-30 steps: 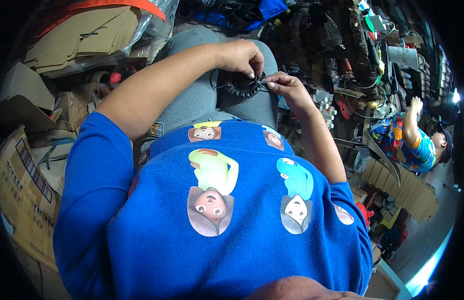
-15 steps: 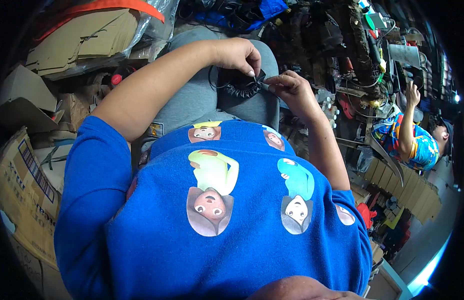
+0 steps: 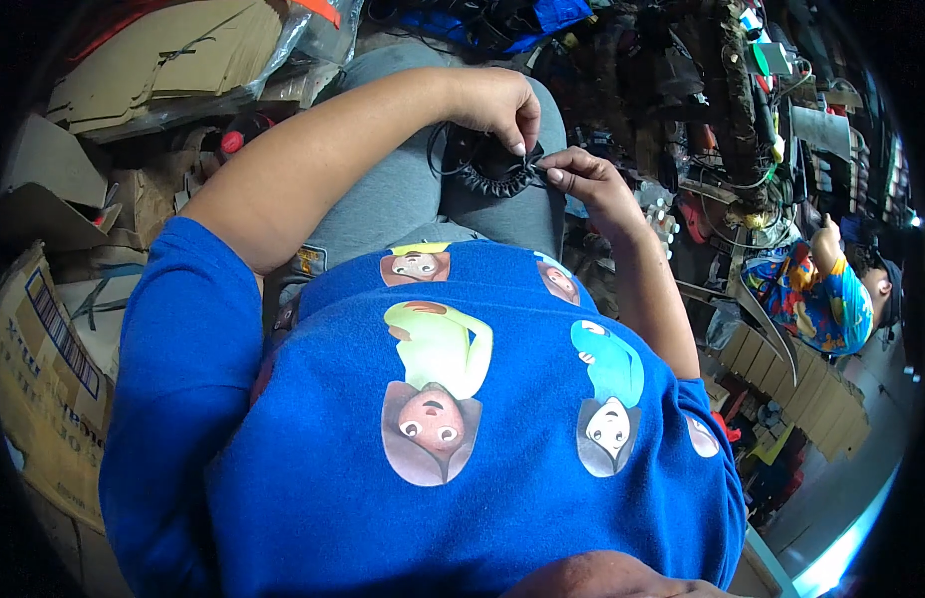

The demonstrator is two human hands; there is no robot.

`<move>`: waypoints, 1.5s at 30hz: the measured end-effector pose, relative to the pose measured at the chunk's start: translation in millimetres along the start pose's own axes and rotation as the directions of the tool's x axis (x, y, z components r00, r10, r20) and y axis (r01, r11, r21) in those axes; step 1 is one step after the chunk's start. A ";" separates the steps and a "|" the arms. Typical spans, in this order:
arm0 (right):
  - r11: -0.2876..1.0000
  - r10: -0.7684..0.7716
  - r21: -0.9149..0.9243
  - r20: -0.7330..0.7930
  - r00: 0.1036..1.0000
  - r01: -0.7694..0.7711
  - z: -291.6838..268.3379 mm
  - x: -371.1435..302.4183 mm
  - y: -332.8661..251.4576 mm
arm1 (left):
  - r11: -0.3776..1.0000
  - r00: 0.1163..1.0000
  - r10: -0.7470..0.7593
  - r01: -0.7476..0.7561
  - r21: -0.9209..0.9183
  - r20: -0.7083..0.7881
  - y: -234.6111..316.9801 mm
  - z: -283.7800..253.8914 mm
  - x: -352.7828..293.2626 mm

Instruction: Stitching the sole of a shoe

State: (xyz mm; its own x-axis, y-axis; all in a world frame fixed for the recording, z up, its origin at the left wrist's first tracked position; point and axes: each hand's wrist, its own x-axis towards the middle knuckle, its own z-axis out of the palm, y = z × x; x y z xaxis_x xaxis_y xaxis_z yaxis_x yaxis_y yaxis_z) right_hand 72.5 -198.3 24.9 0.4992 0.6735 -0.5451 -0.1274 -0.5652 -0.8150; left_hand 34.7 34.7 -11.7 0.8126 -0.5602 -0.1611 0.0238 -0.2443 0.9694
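Note:
Across my grey-trousered lap [image 3: 383, 189] lies a dark, rounded piece [image 3: 494, 183] with a ruffled or looped black edge on its near side. A thin black cord [image 3: 436, 149] curves out from its left. My left hand [image 3: 502, 110] reaches over from above, thumb and fingertips pinched together at the right part of the ruffled edge. Close beside it, my right hand [image 3: 590, 184] also pinches, thumb against forefinger, on a thin black strand at the same spot. What kind of thing the dark piece is I cannot make out, and the fingertips partly hide the strand.
Flat brown cardboard [image 3: 168, 55] in clear plastic is stacked at the far left, above an open carton [image 3: 54, 179]. A worn cardboard box [image 3: 54, 369] stands nearer. Cluttered tools and cables [image 3: 752, 179] crowd the right, where another person in a colourful shirt [image 3: 816, 304] sits.
Both hands remain pinched at the ruffled edge, fingertips slightly shifted. The whole view has moved a little. The other person's raised arm has come down.

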 end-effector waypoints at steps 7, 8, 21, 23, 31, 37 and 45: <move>0.993 0.059 0.099 0.030 0.998 -0.062 0.1 7.3 3.7 | 1.000 1.000 0.000 0.001 -0.017 0.006 2.7 -0.8 -2.7; 0.992 0.072 0.102 0.024 0.997 -0.074 1.7 7.6 4.5 | 1.000 1.000 -0.004 0.005 0.025 -0.011 3.2 0.3 -2.3; 0.866 -0.290 -0.449 -0.097 0.952 0.218 17.0 -7.4 -18.8 | 0.835 0.869 0.290 -0.025 0.549 -0.402 10.9 21.7 -34.2; 0.851 -0.275 -0.488 -0.102 0.956 0.193 13.5 -14.7 -16.2 | 0.886 0.925 0.168 0.010 0.464 -0.341 13.8 31.8 -49.2; 0.926 -0.200 -0.341 -0.078 0.977 0.162 0.9 -29.3 6.2 | 0.985 0.992 -0.099 0.108 -0.136 0.077 33.1 20.1 -57.8; 0.930 -0.264 -0.298 -0.133 0.955 0.215 10.4 -36.6 9.6 | 0.887 0.688 -0.218 0.436 0.153 -0.692 15.9 -84.8 -139.5; 0.605 -0.551 -0.760 -0.184 0.814 0.238 35.6 -42.1 18.0 | 0.869 0.783 0.195 0.142 0.474 -0.591 43.9 27.0 -110.9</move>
State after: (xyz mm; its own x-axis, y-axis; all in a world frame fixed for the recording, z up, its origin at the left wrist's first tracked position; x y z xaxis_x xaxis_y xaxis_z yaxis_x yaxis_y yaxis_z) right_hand 18.7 -219.9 26.2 0.6341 0.7721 0.0418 0.6929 -0.5434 -0.4739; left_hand -70.1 64.8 43.8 0.9849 -0.0183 0.1722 -0.1403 -0.6670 0.7317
